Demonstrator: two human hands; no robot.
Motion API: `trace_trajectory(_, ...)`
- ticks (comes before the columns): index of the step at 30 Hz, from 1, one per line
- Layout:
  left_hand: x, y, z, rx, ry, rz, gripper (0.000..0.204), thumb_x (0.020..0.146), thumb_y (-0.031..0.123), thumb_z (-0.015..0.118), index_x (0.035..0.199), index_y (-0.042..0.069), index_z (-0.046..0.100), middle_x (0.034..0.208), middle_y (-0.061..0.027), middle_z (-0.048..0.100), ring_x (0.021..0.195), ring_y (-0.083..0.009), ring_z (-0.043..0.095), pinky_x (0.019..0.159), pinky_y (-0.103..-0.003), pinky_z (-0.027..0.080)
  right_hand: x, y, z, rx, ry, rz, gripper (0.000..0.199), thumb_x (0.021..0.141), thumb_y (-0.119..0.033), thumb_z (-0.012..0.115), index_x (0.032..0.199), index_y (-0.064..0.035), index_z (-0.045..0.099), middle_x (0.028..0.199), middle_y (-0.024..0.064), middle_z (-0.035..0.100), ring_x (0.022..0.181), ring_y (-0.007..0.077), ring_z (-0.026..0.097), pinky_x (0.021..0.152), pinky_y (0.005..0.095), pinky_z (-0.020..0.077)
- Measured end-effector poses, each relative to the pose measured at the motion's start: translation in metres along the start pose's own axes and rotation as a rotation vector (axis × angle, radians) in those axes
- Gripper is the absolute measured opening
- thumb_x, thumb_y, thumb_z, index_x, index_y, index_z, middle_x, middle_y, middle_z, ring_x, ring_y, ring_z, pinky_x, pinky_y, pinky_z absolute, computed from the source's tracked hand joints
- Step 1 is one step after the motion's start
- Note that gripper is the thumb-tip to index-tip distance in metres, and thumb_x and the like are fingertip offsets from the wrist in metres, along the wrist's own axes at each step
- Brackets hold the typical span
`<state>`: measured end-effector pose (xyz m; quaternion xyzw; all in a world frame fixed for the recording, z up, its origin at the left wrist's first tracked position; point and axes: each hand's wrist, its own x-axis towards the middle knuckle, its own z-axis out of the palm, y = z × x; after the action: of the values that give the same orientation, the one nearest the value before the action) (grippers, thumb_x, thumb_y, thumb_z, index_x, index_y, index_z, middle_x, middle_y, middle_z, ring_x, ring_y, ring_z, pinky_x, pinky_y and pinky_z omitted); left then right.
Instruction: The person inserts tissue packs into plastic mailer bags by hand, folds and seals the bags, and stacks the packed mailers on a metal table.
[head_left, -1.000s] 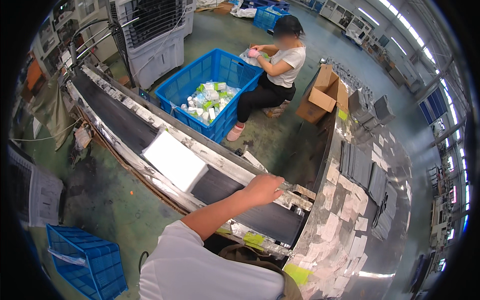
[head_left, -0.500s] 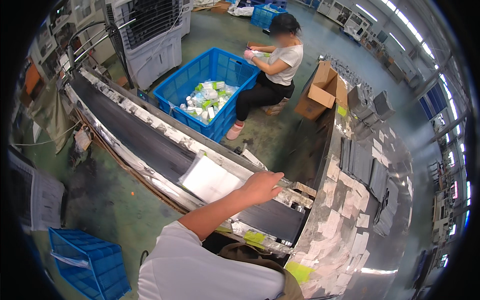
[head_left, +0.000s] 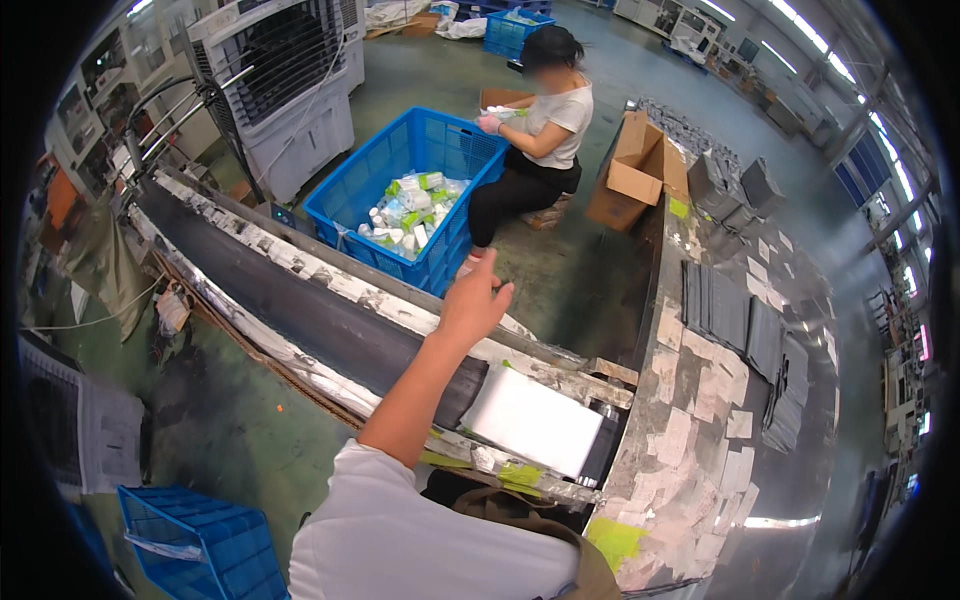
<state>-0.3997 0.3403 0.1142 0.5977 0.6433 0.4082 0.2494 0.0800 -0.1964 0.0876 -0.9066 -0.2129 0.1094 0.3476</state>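
Note:
My left hand (head_left: 473, 303) reaches over the conveyor's far side rail with thumb and index finger apart. It holds nothing, and the other fingers are partly hidden. A white flat rectangular block (head_left: 540, 420), perhaps a carton or a stack of sheets, lies on the dark conveyor belt (head_left: 300, 290) close to its right end roller. That block is to the right of my forearm, apart from my hand. My right hand is not in the picture.
Beyond the conveyor a seated co-worker (head_left: 550, 120) handles a small white and green item beside a blue crate (head_left: 330, 205) of bottles and packets. To the right stands a metal table (head_left: 650, 480) with paper scraps and grey sheets (head_left: 715, 305). An open cardboard box (head_left: 630, 185) stands behind.
The white block has travelled right along the belt to its end. My left hand has moved left and farther out, away from the block.

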Motion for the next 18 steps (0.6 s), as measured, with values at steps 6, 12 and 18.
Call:
trace_trajectory(6, -0.068, 0.019, 0.066, -0.073, -0.368, 0.387, 0.044, 0.086, 0.023, 0.064, 0.124, 0.002, 0.057, 0.108, -0.0184, 0.064, 0.104, -0.0354, 0.058, 0.090, -0.043, 0.046, -0.024, 0.013, -0.002, -0.003, 0.022, 0.043, 0.081, 0.085, -0.060, 0.054, 0.135, 0.0035, 0.043, 0.133, 0.0217, 0.049, 0.118, 0.0332, 0.048, 0.101, 0.0450, 0.0368)
trace_trajectory(12, -0.112, 0.053, 0.100, -0.144, -0.753, 0.438, 0.043, 0.088, 0.025, 0.062, 0.124, 0.003, 0.057, 0.100, -0.0149, 0.066, 0.090, -0.0325, 0.063, 0.079, -0.042, 0.050, -0.029, 0.020, -0.004, -0.008, 0.056, 0.061, 0.082, 0.085, -0.060, 0.054, 0.135, 0.0037, 0.043, 0.133, 0.0219, 0.049, 0.118, 0.0335, 0.048, 0.101, 0.0451, 0.0366)
trace_trajectory(18, -0.117, 0.054, 0.102, -0.158, -0.744, 0.444, 0.040, 0.087, 0.023, 0.063, 0.121, 0.003, 0.058, 0.097, -0.0135, 0.066, 0.088, -0.0319, 0.064, 0.077, -0.041, 0.050, -0.024, 0.021, -0.015, -0.037, 0.062, 0.054, 0.083, 0.084, -0.060, 0.054, 0.135, 0.0039, 0.043, 0.133, 0.0222, 0.049, 0.119, 0.0337, 0.047, 0.101, 0.0451, 0.0364)
